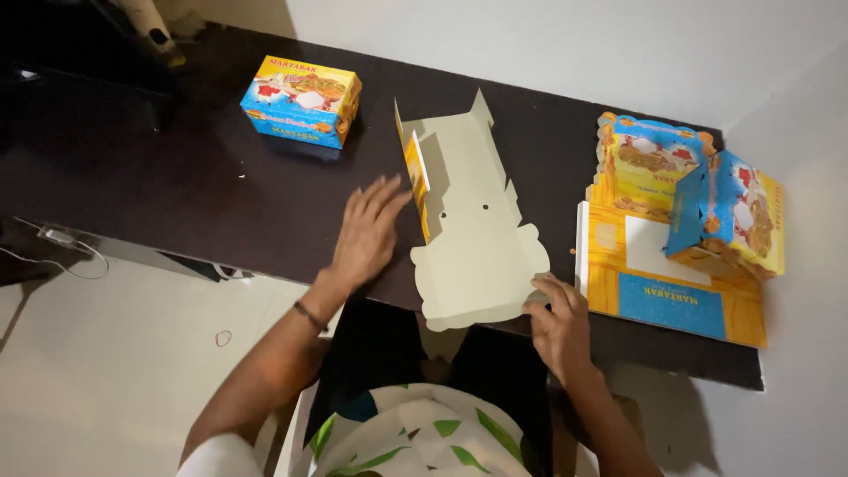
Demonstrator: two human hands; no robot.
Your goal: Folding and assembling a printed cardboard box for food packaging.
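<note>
Left hand (367, 231): fingers spread flat, tips touching the raised yellow side flap of the carton blank (473, 225). Blank: unfolded, plain side up, at the near edge of the dark surface (177, 177), overhanging slightly. Right hand (558, 322): fingers open, pinning the blank's near corner. Risk: flap may spring back or crease crooked if pressure slips

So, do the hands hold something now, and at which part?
Neither grips anything. The left hand presses the raised left side flap of the flat box blank; the right hand rests on its near right corner.
</note>
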